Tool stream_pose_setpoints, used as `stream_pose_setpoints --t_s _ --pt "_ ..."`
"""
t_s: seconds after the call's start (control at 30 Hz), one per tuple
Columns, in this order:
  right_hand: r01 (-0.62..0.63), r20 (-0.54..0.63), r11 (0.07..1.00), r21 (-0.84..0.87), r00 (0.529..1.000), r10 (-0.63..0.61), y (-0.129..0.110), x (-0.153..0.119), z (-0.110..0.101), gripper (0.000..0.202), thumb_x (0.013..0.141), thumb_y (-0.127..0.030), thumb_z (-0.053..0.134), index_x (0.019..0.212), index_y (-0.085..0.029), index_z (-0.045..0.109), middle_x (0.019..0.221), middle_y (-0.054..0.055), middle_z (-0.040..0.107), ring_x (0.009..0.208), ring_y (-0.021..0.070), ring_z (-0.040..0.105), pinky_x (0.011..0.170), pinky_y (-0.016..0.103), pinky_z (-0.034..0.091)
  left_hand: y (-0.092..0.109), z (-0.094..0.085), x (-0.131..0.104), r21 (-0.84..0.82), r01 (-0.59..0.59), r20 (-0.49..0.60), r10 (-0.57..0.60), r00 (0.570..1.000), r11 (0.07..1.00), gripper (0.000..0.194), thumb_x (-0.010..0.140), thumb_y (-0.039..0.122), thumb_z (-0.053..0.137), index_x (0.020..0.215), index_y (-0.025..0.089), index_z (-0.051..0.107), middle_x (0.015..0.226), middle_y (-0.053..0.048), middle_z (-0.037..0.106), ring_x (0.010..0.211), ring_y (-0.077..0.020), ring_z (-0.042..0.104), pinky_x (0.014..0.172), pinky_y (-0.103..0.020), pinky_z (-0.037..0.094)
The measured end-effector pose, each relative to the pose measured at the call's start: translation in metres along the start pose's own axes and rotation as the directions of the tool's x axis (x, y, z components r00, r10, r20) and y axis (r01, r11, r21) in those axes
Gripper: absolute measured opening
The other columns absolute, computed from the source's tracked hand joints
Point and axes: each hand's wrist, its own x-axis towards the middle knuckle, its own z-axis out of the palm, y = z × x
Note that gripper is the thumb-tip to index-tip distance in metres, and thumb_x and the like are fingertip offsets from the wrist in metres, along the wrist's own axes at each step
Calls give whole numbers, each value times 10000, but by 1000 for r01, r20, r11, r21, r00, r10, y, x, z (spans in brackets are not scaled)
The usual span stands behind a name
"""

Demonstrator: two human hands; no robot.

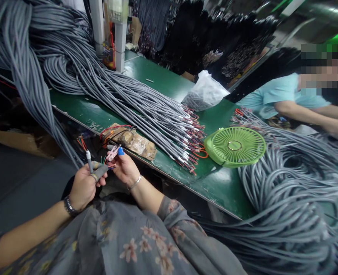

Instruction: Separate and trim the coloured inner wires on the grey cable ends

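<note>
My left hand (84,184) is closed around a grey cable (90,160), whose white-banded end stands up with orange and red stripped wires fanning out. Grey wrapping covers some of its fingers. Close beside it, my right hand (125,168) pinches a small pink object (112,153), too small to name; one fingertip wears blue tape. Thin coloured wires (111,166) show between the two hands. Just beyond them, at the table edge, lies a wooden block (137,143) wrapped in clear tape, with red and black leads at its left end.
Long bundles of grey cables (123,91) lie across the green table (157,82). A green fan (234,146) stands to the right, near a white plastic bag (206,91). More coiled cables (286,198) fill the right side, where another person in a light blue shirt (280,91) works.
</note>
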Motion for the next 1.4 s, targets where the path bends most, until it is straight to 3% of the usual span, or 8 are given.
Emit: stream_pose_setpoints --t_s 0.3,0.4,0.53,0.73,0.9,1.0,1.23,1.4 --pt "-91 57 987 -129 993 99 -1 -8 -14 544 1003 -726 811 864 -208 724 781 13 723 667 138 619 607 228 545 -2 -11 -4 16 0 26 -1 1000 1000 415 493 458 1000 630 221 688 523 25 697 392 -106 550 425 -218 395" --pt "-113 120 955 -274 981 150 -2 -13 -20 562 832 -709 973 859 -199 739 757 0 724 661 132 628 596 226 529 -6 -16 -3 55 -1 66 -3 998 998 411 513 478 994 602 221 686 519 11 698 389 -105 550 422 -210 382" --pt "58 211 892 -448 977 43 -2 -20 -19 580 605 -592 1120 768 -205 719 716 -35 710 650 120 604 661 255 543 -12 -21 1 155 34 168 -60 984 987 317 542 415 938 562 237 677 487 -6 697 391 -135 579 419 -214 390" --pt "284 333 740 -610 939 -86 -3 -31 -14 532 693 -658 1046 797 -214 773 786 -22 742 759 165 656 805 314 586 -11 -21 4 302 130 325 -231 917 944 145 493 225 819 533 269 687 496 -40 747 405 -205 638 421 -267 452" --pt "380 328 716 -586 919 -219 -7 -43 -22 472 830 -686 927 954 -237 849 978 43 814 957 234 749 924 375 628 -7 -22 3 217 119 231 -170 958 969 183 519 319 872 557 251 706 502 -28 734 420 -190 644 429 -248 446" --pt "369 192 745 -556 929 -317 -3 -47 -31 465 837 -677 915 962 -240 822 953 42 793 883 208 727 857 351 630 -6 -21 2 164 108 174 -137 975 981 312 511 422 951 570 232 711 512 -23 725 425 -164 633 431 -226 424" --pt "213 94 772 -599 976 -197 17 -46 -29 523 731 -634 997 771 -246 648 723 -42 636 687 144 534 676 287 515 -7 -18 3 135 102 156 -123 980 986 363 481 471 997 580 221 752 544 -45 749 457 -164 652 455 -232 455" --pt "268 213 775 -573 961 -175 14 -42 -22 546 758 -672 963 765 -243 625 729 -41 622 698 143 541 708 292 523 -6 -26 7 299 125 331 -226 916 946 322 493 434 1007 575 209 792 582 -107 791 525 -207 710 522 -273 547"
